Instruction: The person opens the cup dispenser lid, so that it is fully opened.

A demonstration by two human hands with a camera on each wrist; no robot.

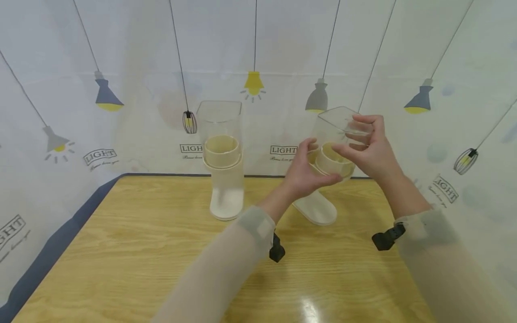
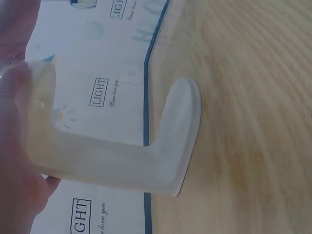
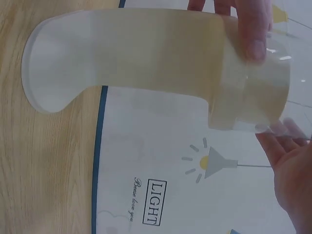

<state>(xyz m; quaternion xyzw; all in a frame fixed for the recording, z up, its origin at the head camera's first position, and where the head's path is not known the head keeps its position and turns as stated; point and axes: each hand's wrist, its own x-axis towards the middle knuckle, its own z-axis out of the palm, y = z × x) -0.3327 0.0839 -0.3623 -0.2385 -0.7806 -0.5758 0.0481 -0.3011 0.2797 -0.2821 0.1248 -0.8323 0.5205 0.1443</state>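
In the head view, my left hand (image 1: 303, 175) grips the round top of a white C-shaped stand (image 1: 317, 208), thumb in front and fingers round the left side. A clear plastic container (image 1: 333, 121) with an angular open rim and a cream lower part sits in that top. My right hand (image 1: 373, 152) holds this container from the right, fingers on the far wall and thumb across the front. The stand's foot (image 2: 180, 117) is on the table in the left wrist view. The right wrist view has the stand's upright (image 3: 156, 48) sideways, with both hands round its upper end.
A second white stand (image 1: 227, 188) with a clear container (image 1: 220, 112) stands upright to the left. Beneath is a wood-grain table (image 1: 141, 251). Behind it hangs a pale backdrop (image 1: 145, 112) printed with lamps. Black cameras are strapped at both wrists.
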